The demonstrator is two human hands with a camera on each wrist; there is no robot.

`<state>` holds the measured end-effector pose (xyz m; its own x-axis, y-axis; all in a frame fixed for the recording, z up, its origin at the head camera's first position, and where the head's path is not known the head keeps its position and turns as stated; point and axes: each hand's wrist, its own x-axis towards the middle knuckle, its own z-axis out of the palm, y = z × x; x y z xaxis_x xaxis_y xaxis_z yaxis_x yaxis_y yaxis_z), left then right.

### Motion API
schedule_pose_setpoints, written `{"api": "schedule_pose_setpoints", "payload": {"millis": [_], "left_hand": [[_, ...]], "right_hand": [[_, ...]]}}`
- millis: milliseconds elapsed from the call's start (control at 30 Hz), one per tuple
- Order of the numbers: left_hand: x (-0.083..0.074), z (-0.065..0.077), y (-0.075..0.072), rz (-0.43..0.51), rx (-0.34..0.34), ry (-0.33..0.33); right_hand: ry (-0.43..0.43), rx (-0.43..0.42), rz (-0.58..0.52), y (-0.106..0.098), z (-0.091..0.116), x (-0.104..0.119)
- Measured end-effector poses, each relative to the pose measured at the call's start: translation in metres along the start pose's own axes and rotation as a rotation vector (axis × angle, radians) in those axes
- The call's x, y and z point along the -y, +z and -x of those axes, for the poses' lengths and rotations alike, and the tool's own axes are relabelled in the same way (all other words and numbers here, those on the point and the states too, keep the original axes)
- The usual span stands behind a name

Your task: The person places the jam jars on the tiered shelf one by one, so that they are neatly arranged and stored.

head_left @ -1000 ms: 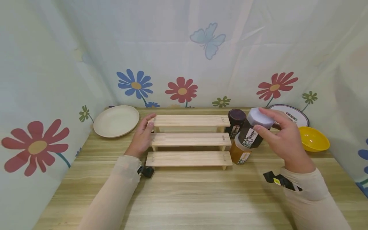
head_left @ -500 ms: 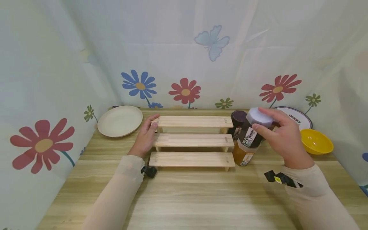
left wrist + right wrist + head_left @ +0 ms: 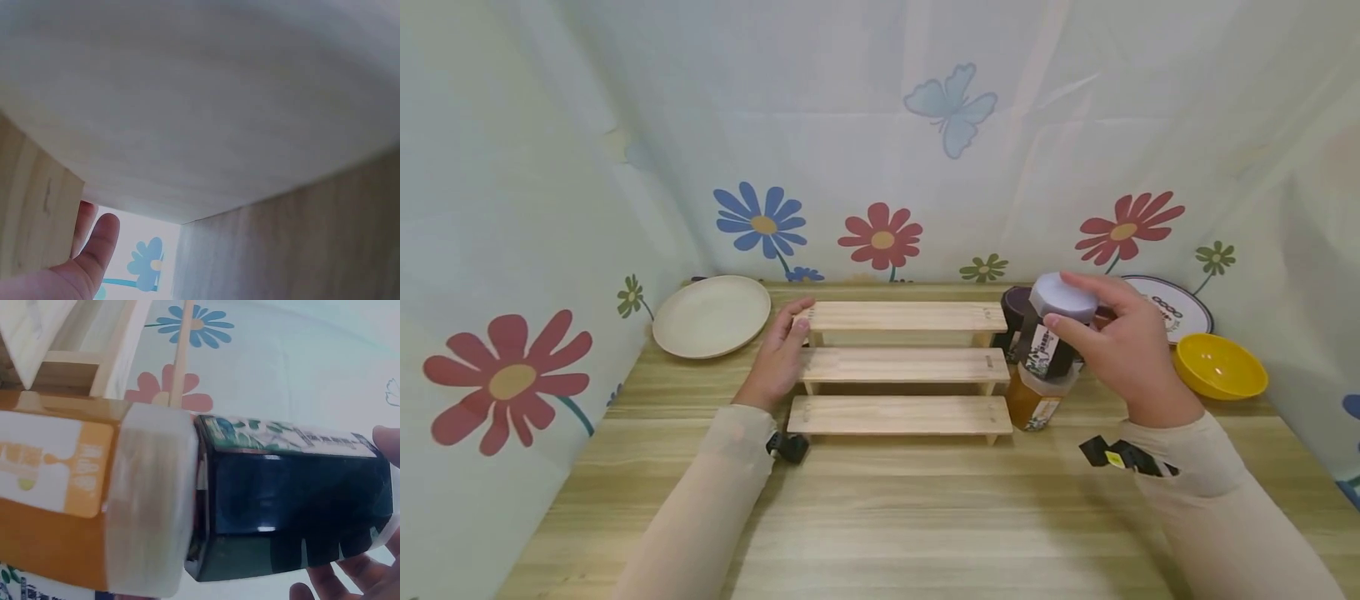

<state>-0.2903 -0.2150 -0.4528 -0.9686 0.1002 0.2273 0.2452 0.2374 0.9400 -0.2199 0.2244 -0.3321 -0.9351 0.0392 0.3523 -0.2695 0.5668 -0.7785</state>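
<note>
My right hand [image 3: 1131, 354] grips a dark jar [image 3: 1049, 350] with a pale octagonal lid, fingers and thumb around its upper part. Directly below, an amber jar [image 3: 1032, 400] stands on the table. In the right wrist view, the dark jar's base [image 3: 203, 500] meets or nearly meets the amber jar's whitish lid [image 3: 153, 500]; I cannot tell whether they touch fully. At the left end of a three-step wooden rack [image 3: 898, 367], my left hand [image 3: 778, 354] holds the side of the upper steps. The left wrist view shows its thumb [image 3: 100, 244] beside a wooden panel.
Another dark jar [image 3: 1015, 308] stands behind, partly hidden by the rack and the held jar. At the right are a yellow bowl [image 3: 1221, 367] and a dark-rimmed white plate [image 3: 1180, 304]. A cream plate [image 3: 711, 317] lies back left. Flower-print cloth encloses the table.
My right hand has shifted the dark jar slightly left and up over the last half second. The left hand stays on the rack.
</note>
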Motion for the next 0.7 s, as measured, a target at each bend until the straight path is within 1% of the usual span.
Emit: {"api": "schedule_pose_setpoints", "payload": {"millis": [133, 233, 400, 567, 700], "left_hand": [[-0.001, 0.0, 0.0, 0.005, -0.001, -0.001], [-0.002, 0.001, 0.0, 0.009, -0.002, 0.0], [-0.002, 0.0, 0.0, 0.015, 0.0, 0.007], [-0.001, -0.001, 0.001, 0.026, -0.001, 0.012], [0.0, 0.0, 0.0, 0.008, 0.001, 0.012]], "right_hand": [[0.02, -0.039, -0.057, -0.002, -0.002, 0.007], [0.016, -0.048, -0.087, -0.002, -0.006, 0.013], [0.009, -0.044, -0.089, 0.0, -0.013, 0.018], [-0.028, -0.046, -0.127, 0.007, -0.02, 0.02], [-0.081, -0.047, -0.174, 0.013, -0.027, 0.019]]}}
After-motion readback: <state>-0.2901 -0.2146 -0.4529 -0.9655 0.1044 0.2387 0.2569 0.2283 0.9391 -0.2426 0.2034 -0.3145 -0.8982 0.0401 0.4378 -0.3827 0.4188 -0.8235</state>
